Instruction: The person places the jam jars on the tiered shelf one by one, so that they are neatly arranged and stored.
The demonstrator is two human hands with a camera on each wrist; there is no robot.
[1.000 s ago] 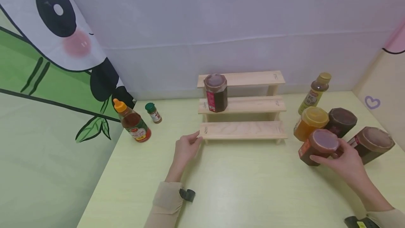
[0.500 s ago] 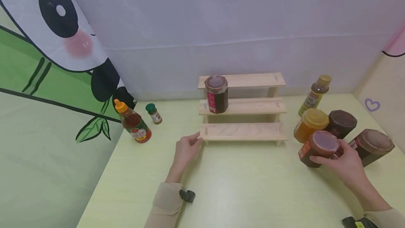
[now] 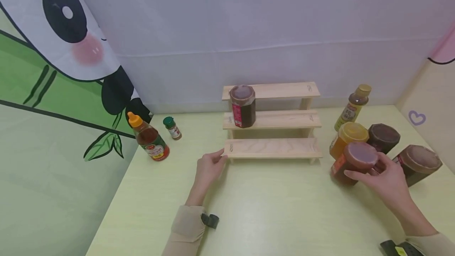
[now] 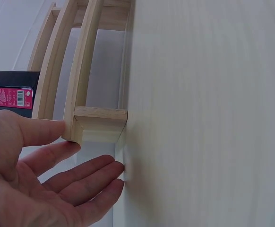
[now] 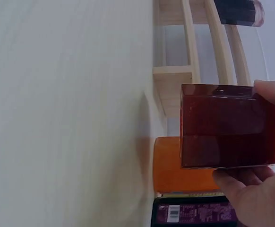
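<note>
The right hand grips a dark red, many-sided jar with an orange label and a pinkish lid, thumb on one side and fingers on the other. The right wrist view shows the base of this jar held clear of the pale yellow-green counter, tilted in the head view. Just behind it stands an amber jar with a yellow lid, with a short dark jar beside that one. A larger dark jar with a brownish lid is near the right hand, and a slim bottle with a gold cap and yellow label stands farther back.

The left hand pinches the front left corner of a three-tier pale wooden rack between thumb and index finger, its other fingers extended below. A dark faceted jar with a pink label stands at the left end of the middle tier. Well apart to the left are an orange-capped squeeze bottle of reddish-brown sauce and a small green-capped shaker
</note>
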